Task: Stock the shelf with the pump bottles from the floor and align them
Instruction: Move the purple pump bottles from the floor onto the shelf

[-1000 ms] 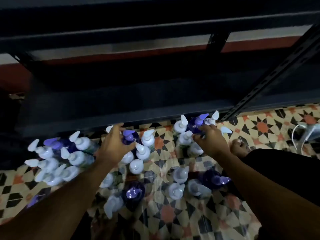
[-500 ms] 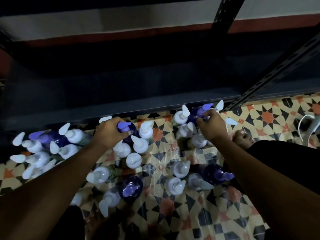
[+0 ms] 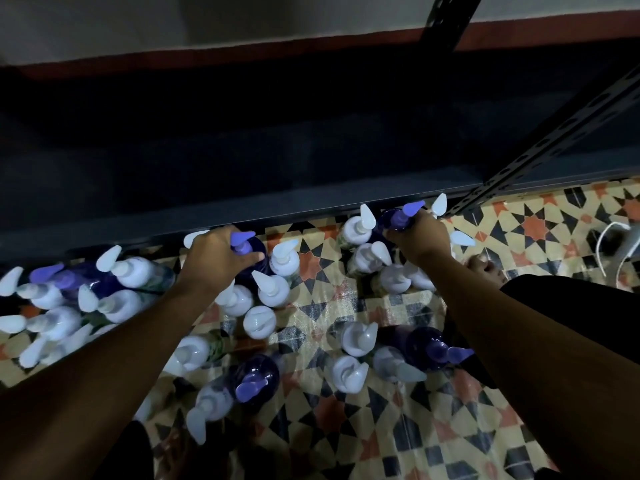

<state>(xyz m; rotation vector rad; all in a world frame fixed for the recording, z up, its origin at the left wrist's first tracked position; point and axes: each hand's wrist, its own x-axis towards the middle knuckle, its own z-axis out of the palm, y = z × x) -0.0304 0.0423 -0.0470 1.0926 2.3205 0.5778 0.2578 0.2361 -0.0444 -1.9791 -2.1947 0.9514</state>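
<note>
Step in hand: pick-up, by my reading. Each hand grips one blue pump bottle among many standing on the tiled floor (image 3: pixel 433 427), just in front of the shelf (image 3: pixel 242 168).
Left hand (image 3: pixel 218 261): fingers curl round the neck of the left blue bottle (image 3: pixel 256 251), under its purple pump.
Right hand (image 3: pixel 420 237): fingers clamp the neck of the right blue bottle (image 3: pixel 394 218), near the shelf post (image 3: pixel 540 147).
Next move: probably lift both straight up, clear of the neighbouring white bottles (image 3: pixel 277 289), then over the shelf's front edge.
Hard to see: the light is dim and the shelf is lost in shadow, with no bottles discernible on it. The hands hide part of each held bottle, and the left cluster is blurred and cut off.
</note>
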